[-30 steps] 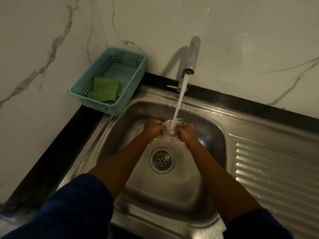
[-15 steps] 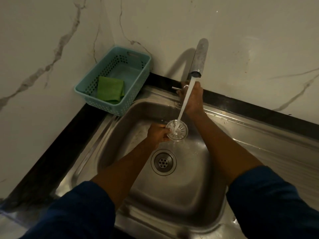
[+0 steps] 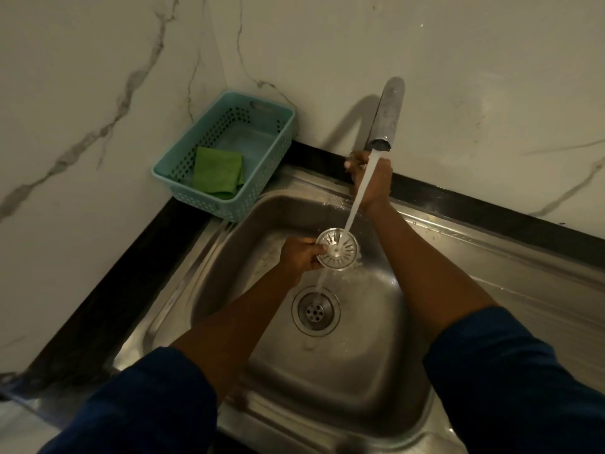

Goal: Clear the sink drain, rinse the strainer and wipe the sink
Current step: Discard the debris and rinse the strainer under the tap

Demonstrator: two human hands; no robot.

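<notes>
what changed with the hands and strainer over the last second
The right hand let go of the strainer and moved up and back to the base of the tap, where its grip cannot be made out. The left hand now holds the strainer alone, still under the running water. The basket, green cloth and drain are unchanged.

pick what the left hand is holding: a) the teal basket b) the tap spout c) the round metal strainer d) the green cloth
c: the left hand pinches the rim of the strainer under the running water, while the green cloth lies in the basket and the right hand is up at the base of the tap.
</notes>
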